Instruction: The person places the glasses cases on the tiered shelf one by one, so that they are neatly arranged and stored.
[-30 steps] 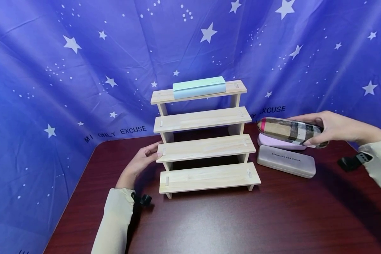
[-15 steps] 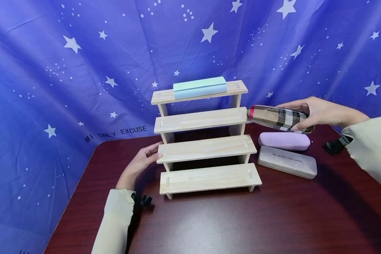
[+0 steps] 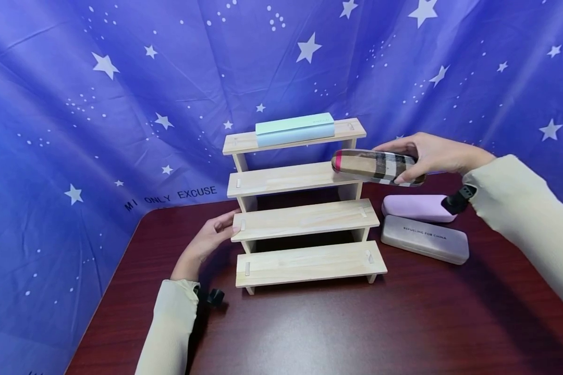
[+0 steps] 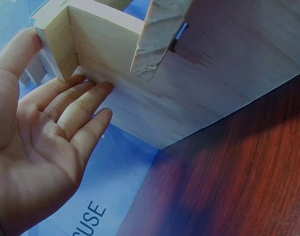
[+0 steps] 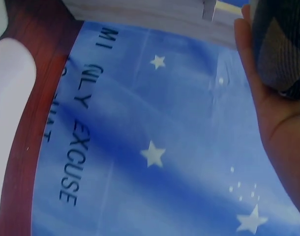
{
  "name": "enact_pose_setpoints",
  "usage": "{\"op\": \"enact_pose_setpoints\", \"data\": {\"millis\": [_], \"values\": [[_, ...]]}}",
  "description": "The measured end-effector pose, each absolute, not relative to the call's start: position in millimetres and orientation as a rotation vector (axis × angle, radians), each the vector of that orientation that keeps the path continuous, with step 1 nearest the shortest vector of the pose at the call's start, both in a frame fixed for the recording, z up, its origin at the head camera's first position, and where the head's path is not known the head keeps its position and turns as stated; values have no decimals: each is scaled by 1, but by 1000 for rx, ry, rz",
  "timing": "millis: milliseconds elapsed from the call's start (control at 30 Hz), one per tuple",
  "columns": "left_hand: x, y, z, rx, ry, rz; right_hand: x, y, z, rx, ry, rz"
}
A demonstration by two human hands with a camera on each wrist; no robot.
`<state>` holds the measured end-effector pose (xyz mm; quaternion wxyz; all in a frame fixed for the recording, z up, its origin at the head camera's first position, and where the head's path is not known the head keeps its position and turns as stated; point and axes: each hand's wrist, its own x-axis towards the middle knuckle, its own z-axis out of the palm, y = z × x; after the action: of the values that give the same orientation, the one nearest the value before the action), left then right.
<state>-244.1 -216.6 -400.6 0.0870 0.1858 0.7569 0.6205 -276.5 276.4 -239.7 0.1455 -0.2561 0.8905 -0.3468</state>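
Observation:
A plaid glasses case (image 3: 362, 163) with a pink stripe is gripped at its right end by my right hand (image 3: 438, 153). Its left end overlaps the right end of the second-highest step of a pale wooden stepped shelf (image 3: 302, 221). In the right wrist view only a part of the plaid case (image 5: 283, 49) shows, beside the palm. My left hand (image 3: 208, 240) holds the shelf's left side at the second-lowest step. The left wrist view shows the thumb at the board's end and the fingers (image 4: 74, 110) reaching behind it.
A mint and light-blue case (image 3: 294, 131) lies on the top step. To the shelf's right, a lilac glasses case (image 3: 415, 207) and a grey glasses case (image 3: 424, 239) lie on the dark red table (image 3: 319, 333). A blue starry cloth (image 3: 169, 94) hangs behind.
My right hand has carried the plaid case left and up, from above the lilac case to the second-highest step. The left hand has stayed in place.

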Motion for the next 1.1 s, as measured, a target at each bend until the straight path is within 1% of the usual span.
{"op": "enact_pose_setpoints", "data": {"millis": [200,633,900,1100], "values": [[-243,-217,-401,568,2243,1867,-288,254,-240,-761,2517,-1010],[-243,-216,-400,555,2237,1872,-312,213,-238,-941,2504,-948],[-243,-219,-400,556,2241,1873,-320,185,-242,-1080,2495,-904],[-244,-217,-402,570,2217,1894,-321,167,-244,-1114,2493,-864]]}}
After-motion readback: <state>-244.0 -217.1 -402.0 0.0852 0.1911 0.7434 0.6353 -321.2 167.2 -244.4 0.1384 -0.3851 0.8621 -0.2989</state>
